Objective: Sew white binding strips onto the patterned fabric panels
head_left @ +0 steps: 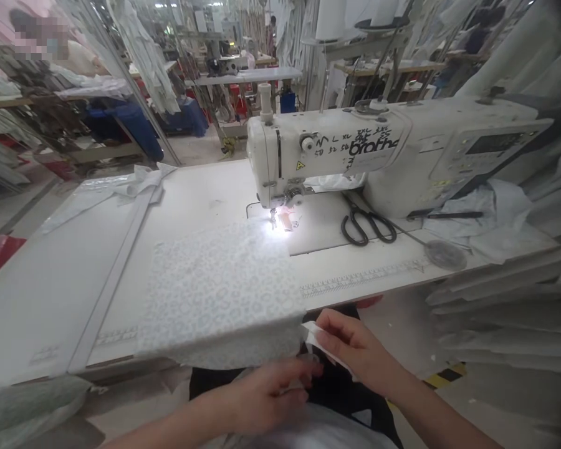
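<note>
A piece of pale leopard-print fabric [224, 280] lies on the sewing table, its far edge by the needle area of the sewing machine [322, 149] and its near edge hanging over the front. My right hand [350, 346] pinches a small white fabric strip [312, 333] at the fabric's near right corner, just off the table edge. Below that corner is my left hand [271, 393], its fingers bent towards the strip's lower part. Blur on those fingertips hides whether they grip anything. The machine's lamp lights the presser foot [273, 218].
Black-handled scissors [368, 226] lie right of the needle, above a ruler scale [364, 277] along the front edge. Crumpled white fabric [495, 218] sits at the machine's right end. Light cloth pieces [116, 190] lie at the left. Behind are other workstations and a person [77, 59].
</note>
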### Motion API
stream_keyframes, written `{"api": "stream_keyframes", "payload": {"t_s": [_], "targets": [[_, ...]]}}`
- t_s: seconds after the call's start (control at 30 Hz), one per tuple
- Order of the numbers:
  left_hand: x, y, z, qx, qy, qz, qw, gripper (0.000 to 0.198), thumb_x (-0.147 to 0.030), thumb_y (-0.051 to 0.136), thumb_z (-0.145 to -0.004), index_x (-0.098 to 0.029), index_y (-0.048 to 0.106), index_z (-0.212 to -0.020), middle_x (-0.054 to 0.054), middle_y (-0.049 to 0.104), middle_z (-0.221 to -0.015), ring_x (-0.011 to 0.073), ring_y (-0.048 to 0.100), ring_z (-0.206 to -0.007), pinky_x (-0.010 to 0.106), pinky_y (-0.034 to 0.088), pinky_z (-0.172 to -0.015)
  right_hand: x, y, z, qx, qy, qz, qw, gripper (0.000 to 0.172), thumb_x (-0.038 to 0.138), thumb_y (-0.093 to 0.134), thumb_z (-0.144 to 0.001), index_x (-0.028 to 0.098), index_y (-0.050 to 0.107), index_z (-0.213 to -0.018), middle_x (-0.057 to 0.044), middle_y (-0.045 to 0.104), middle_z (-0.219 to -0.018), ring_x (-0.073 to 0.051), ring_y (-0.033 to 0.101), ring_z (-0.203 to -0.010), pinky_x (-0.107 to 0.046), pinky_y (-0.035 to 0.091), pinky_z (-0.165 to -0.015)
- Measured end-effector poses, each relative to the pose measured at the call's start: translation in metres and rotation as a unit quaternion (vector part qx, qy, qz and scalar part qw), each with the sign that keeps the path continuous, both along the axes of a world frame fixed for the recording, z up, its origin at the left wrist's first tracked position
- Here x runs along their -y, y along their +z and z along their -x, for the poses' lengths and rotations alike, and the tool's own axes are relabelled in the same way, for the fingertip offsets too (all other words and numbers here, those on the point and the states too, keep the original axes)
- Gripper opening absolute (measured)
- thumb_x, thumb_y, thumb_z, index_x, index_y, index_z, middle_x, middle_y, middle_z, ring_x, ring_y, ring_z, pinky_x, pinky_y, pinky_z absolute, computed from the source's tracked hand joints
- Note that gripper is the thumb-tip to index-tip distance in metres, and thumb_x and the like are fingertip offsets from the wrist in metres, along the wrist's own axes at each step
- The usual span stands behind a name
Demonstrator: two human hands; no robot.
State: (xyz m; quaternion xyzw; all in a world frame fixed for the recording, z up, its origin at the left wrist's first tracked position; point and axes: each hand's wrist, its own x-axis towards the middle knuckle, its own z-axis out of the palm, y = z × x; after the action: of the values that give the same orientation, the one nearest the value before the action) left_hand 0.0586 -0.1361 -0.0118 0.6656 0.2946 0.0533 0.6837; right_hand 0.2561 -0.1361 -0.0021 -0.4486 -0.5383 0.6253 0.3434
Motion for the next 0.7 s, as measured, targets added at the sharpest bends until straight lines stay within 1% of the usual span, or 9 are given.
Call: {"api": "stream_keyframes", "payload": {"t_s": [0.07, 0.17, 0.23, 0.3, 0.37, 0.43, 0.5, 0.6, 0.7], "targets": [[0.008, -0.008, -0.018, 0.105, 0.089, 0.126, 0.982, 0.034, -0.02, 0.051, -0.084, -0.023, 0.055, -0.118, 0.004, 0.058, -0.112, 0.017, 0.053, -0.099, 0.03, 0.043, -0.084, 0.005, 0.02, 0.004, -0.059, -0.003, -0.006, 0.998, 0.032, 0.045, 0.049, -0.087, 0.019, 0.045, -0.069, 0.005, 0.039, -0.059, -0.008, 0.033, -0.052, -0.021, 0.027, -0.048], [0.002, -0.001, -0.03, 0.277, 0.257, 0.287, 0.88, 0.043, -0.018, 0.056, -0.08, -0.026, 0.05, -0.122, 0.004, 0.056, -0.119, 0.0121, 0.058, -0.085, 0.026, 0.046, -0.076, 0.02, 0.033, 0.004, -0.087, -0.022, -0.025, 0.996, 0.032, 0.046, 0.051, -0.087, 0.018, 0.048, -0.07, 0.004, 0.039, -0.06, -0.009, 0.032, -0.053, -0.022, 0.026, -0.048], [-0.008, 0.014, -0.023, 0.335, 0.342, 0.329, 0.814, 0.05, -0.013, 0.056, -0.078, -0.027, 0.047, -0.125, 0.005, 0.054, -0.124, 0.0051, 0.056, -0.066, 0.02, 0.048, -0.066, 0.03, 0.031, 0.001, -0.091, -0.039, -0.017, 0.995, 0.033, 0.048, 0.051, -0.086, 0.019, 0.048, -0.07, 0.005, 0.037, -0.058, -0.008, 0.029, -0.05, -0.022, 0.023, -0.046], [-0.016, 0.031, -0.008, 0.361, 0.389, 0.32, 0.785, 0.05, -0.009, 0.057, -0.076, -0.024, 0.049, -0.123, 0.005, 0.059, -0.115, 0.0016, 0.053, -0.057, 0.015, 0.05, -0.061, 0.035, 0.024, 0.0, -0.077, -0.049, -0.005, 0.996, 0.034, 0.049, 0.05, -0.086, 0.019, 0.048, -0.07, 0.006, 0.034, -0.057, -0.008, 0.026, -0.049, -0.021, 0.021, -0.044], [-0.022, 0.048, 0.009, 0.37, 0.415, 0.287, 0.78, 0.048, -0.008, 0.062, -0.072, -0.017, 0.055, -0.118, 0.003, 0.064, -0.096, 0.0028, 0.056, -0.061, 0.012, 0.051, -0.064, 0.035, 0.015, 0.002, -0.028, -0.052, -0.022, 0.998, 0.034, 0.047, 0.046, -0.089, 0.019, 0.047, -0.069, 0.005, 0.034, -0.058, -0.008, 0.028, -0.05, -0.021, 0.022, -0.045], [-0.023, 0.063, 0.02, 0.359, 0.428, 0.237, 0.795, 0.039, -0.008, 0.067, -0.069, -0.015, 0.062, -0.107, 0.001, 0.062, -0.082, 0.0047, 0.059, -0.068, 0.011, 0.052, -0.067, 0.029, 0.01, 0.011, 0.045, -0.053, -0.076, 0.995, 0.027, 0.04, 0.048, -0.088, 0.019, 0.047, -0.071, 0.005, 0.038, -0.061, -0.01, 0.033, -0.054, -0.021, 0.026, -0.049], [-0.023, 0.075, 0.025, 0.332, 0.426, 0.168, 0.825, 0.022, -0.009, 0.069, -0.068, -0.016, 0.066, -0.09, -0.001, 0.06, -0.078, 0.0055, 0.059, -0.072, 0.01, 0.052, -0.067, 0.019, 0.013, 0.025, 0.104, -0.05, -0.155, 0.981, 0.013, 0.032, 0.056, -0.082, 0.02, 0.051, -0.08, 0.002, 0.048, -0.071, -0.013, 0.043, -0.064, -0.023, 0.034, -0.058], [-0.031, 0.091, 0.026, 0.287, 0.376, 0.052, 0.879, 0.005, -0.017, 0.07, -0.069, -0.016, 0.064, -0.068, -0.001, 0.059, -0.075, 0.0072, 0.058, -0.067, 0.013, 0.052, -0.058, 0.008, 0.029, 0.05, 0.125, -0.03, -0.25, 0.96, 0.009, 0.027, 0.051, -0.084, 0.021, 0.053, -0.09, -0.002, 0.054, -0.082, -0.016, 0.048, -0.075, -0.027, 0.038, -0.068], [-0.057, 0.103, 0.028, 0.229, 0.374, -0.049, 0.897, 0.01, -0.022, 0.07, -0.068, -0.016, 0.062, -0.069, -0.001, 0.058, -0.07, 0.0065, 0.053, -0.055, 0.015, 0.047, -0.047, 0.01, 0.039, 0.067, 0.073, -0.004, -0.216, 0.974, 0.021, 0.03, 0.037, -0.092, 0.02, 0.05, -0.08, 0.001, 0.049, -0.069, -0.013, 0.043, -0.061, -0.025, 0.035, -0.058]]}}
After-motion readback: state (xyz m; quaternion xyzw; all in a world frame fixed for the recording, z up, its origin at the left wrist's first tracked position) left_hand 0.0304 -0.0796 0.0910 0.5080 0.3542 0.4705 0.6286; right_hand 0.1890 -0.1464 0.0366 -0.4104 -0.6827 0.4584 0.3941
